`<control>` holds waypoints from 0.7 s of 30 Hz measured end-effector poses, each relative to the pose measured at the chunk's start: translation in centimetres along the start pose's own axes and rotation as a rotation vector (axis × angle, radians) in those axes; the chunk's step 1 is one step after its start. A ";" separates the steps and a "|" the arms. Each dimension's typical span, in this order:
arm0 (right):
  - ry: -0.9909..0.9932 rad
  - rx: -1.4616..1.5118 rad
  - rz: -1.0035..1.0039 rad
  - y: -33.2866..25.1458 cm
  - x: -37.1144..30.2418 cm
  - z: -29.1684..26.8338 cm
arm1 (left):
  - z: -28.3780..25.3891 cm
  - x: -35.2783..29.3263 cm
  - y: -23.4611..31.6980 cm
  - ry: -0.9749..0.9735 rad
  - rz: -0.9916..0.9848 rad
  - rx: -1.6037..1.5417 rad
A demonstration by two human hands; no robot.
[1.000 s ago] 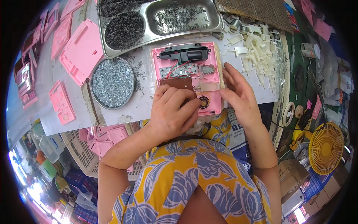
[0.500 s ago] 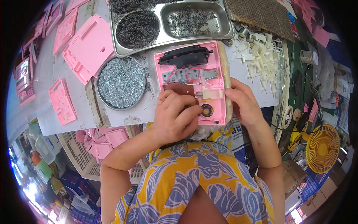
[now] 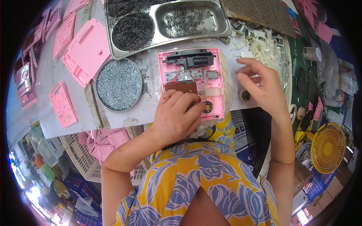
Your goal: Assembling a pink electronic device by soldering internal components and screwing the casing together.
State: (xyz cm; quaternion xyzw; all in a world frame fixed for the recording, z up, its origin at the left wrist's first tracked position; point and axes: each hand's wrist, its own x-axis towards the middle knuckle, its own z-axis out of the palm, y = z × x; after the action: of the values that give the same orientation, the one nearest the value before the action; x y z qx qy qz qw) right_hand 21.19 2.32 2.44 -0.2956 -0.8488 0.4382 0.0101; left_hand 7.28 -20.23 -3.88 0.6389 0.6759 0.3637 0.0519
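The pink case lies by the near edge of the white table. The left hand bends over its brown board; I can't tell if it grips. The right hand, thumb and fingers apart, is near the white bits, with open table between it and the case.

Left hand rests on the pink casing at seven o'clock, right hand hovers at three, round dish at nine!
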 end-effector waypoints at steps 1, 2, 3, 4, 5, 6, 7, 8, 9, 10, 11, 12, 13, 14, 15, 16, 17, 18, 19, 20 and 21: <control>0.082 0.197 -0.063 0.9 -0.3 0.5 | 0.1 0.0 0.0 0.003 0.007 -0.002; 0.051 0.340 -0.020 1.1 -0.6 1.1 | 0.1 -0.1 -0.1 0.008 0.007 0.001; 0.056 0.348 -0.006 1.2 -1.0 1.9 | 0.1 -0.2 0.0 0.020 0.005 -0.004; 0.060 0.355 0.008 1.3 -1.4 2.7 | 0.1 -0.2 0.0 0.033 0.003 -0.008; 0.070 0.359 0.025 1.6 -1.7 3.3 | 0.1 -0.2 0.0 0.047 0.006 -0.018; 0.007 0.314 0.022 2.1 -1.9 3.7 | 0.1 -0.3 -0.1 0.081 0.033 -0.067; 0.004 0.366 0.063 1.8 -2.1 3.8 | 0.1 -0.4 -0.3 0.115 0.059 -0.115; -0.008 0.428 0.096 1.2 -2.3 4.5 | -0.1 -0.7 -0.5 0.145 0.079 -0.150; -0.022 0.491 0.129 0.8 -2.5 5.1 | -0.7 -0.9 -0.4 0.198 0.017 -0.163; 0.009 0.482 0.095 1.1 -2.5 5.6 | -1.5 -1.1 0.0 0.253 -0.045 -0.175; 0.005 0.483 0.102 1.1 -2.5 5.6 | -2.4 -1.4 0.3 0.308 -0.103 -0.188; -0.001 0.485 0.109 1.0 -2.5 5.5 | -3.1 -2.5 0.4 0.267 -0.224 -0.174; -0.008 0.485 0.115 1.0 -2.5 5.4 | -3.6 -3.0 0.8 0.253 -0.325 -0.217; -0.041 0.499 0.151 1.0 -2.6 5.2 | -3.9 -3.3 1.3 0.245 -0.430 -0.258; -0.008 0.463 0.112 1.0 -2.8 5.3 | -4.3 -3.8 1.7 0.239 -0.535 -0.300; 0.026 0.428 0.072 1.0 -3.1 5.5 | -4.7 -4.7 2.1 0.139 -0.605 -0.384; 0.053 0.393 0.027 1.0 -3.3 5.7 | -4.6 -5.1 2.6 0.179 -0.722 -0.616; 0.055 0.374 0.037 0.5 -3.4 5.8 | -4.3 -5.2 3.2 0.223 -0.831 -0.854; 0.033 0.435 0.037 0.8 -3.3 6.1 | -4.1 -5.4 3.6 0.269 -0.930 -1.096; 0.019 0.490 0.042 1.2 -3.2 6.3 | -3.6 -5.5 3.0 0.268 -0.937 -1.107; 0.008 0.546 0.045 1.5 -3.2 6.3 | -3.5 -5.2 2.3 0.291 -0.959 -1.180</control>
State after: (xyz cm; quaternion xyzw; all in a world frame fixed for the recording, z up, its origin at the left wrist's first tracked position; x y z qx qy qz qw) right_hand 22.84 -3.26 -1.81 -0.3026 -0.6925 0.6496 0.0831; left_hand 8.20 -26.60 -2.08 0.0886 0.5729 0.6817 0.4463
